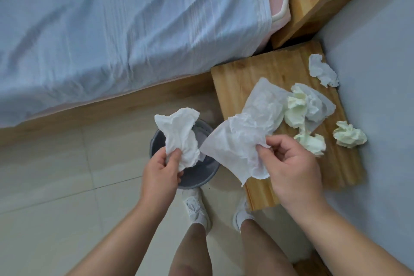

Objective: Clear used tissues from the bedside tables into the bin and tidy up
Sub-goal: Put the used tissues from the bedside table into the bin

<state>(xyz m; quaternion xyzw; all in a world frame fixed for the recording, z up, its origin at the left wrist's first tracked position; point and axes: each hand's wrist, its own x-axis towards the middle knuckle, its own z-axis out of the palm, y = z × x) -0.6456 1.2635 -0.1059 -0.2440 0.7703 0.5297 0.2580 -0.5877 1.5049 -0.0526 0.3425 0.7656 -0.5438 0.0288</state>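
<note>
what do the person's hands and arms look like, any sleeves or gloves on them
Both are bare: the left hand and the right hand have no gloves, rings or wristbands that can be seen. The left forearm and right forearm are uncovered too, with no sleeve reaching into view. The fingers show no markings.

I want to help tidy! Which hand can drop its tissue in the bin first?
Probably the left hand: it holds its crumpled tissue directly over the grey bin. The right hand pinches a flatter tissue off to the side, over the edge of the wooden table.
</note>
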